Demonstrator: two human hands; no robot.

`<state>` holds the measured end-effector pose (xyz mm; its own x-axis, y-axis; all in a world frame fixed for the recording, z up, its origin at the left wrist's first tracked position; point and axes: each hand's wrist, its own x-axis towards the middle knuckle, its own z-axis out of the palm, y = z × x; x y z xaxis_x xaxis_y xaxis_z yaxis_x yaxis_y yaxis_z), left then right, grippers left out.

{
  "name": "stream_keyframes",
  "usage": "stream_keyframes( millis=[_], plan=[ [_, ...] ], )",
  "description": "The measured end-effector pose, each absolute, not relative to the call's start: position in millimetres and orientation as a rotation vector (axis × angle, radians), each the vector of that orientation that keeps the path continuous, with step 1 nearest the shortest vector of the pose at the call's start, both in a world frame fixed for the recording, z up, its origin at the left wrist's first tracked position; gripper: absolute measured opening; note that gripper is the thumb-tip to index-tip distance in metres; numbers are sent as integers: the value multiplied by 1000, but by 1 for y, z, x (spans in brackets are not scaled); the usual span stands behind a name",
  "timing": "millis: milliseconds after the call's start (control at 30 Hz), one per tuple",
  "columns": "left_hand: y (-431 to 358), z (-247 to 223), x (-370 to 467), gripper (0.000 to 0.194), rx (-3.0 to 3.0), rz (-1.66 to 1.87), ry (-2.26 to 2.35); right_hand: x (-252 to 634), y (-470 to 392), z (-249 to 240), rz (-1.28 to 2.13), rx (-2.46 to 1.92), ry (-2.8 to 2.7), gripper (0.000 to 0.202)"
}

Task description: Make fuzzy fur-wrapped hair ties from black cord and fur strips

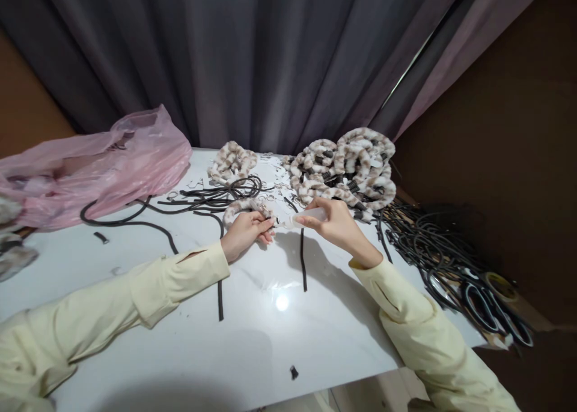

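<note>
My left hand [249, 232] is closed on a fluffy brown-and-white tube [238, 208], which curves away behind the fingers. A small dark end piece shows at its fingertips. My right hand [336, 227] grips a translucent white squeeze bottle [311, 215], its narrow tip pointing left toward that end piece. The tip is very near the left fingertips; I cannot tell whether it touches. Beneath the right hand, a short black cord [303, 262] lies on the white table [252, 352].
Several fluffy loops [360, 166] are heaped at the back right, with another fluffy bundle [232, 161] at the back middle. Black cords [216, 196] lie behind my left hand. More cords and scissors [480, 307] crowd the right edge. A pink plastic bag [135, 166] sits at left.
</note>
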<state>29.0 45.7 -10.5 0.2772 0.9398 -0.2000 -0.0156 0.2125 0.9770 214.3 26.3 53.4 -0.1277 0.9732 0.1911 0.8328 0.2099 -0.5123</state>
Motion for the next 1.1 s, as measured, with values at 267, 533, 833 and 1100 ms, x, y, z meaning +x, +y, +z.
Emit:
stream_keyframes(
  millis=[267, 533, 833, 1100],
  plan=[
    [46, -10, 29, 22, 1151, 879, 1065, 215, 27, 54, 401, -1662, -2007, 30],
    [46, -11, 29, 24, 1174, 883, 1063, 217, 25, 58, 393, -1694, -1960, 32],
    [45, -10, 30, 25, 1158, 893, 1064, 218, 27, 55, 362, -1700, -1989, 30],
    [46, -12, 29, 27, 1160, 882, 1065, 215, 27, 53, 386, -1681, -2012, 30]
  ],
)
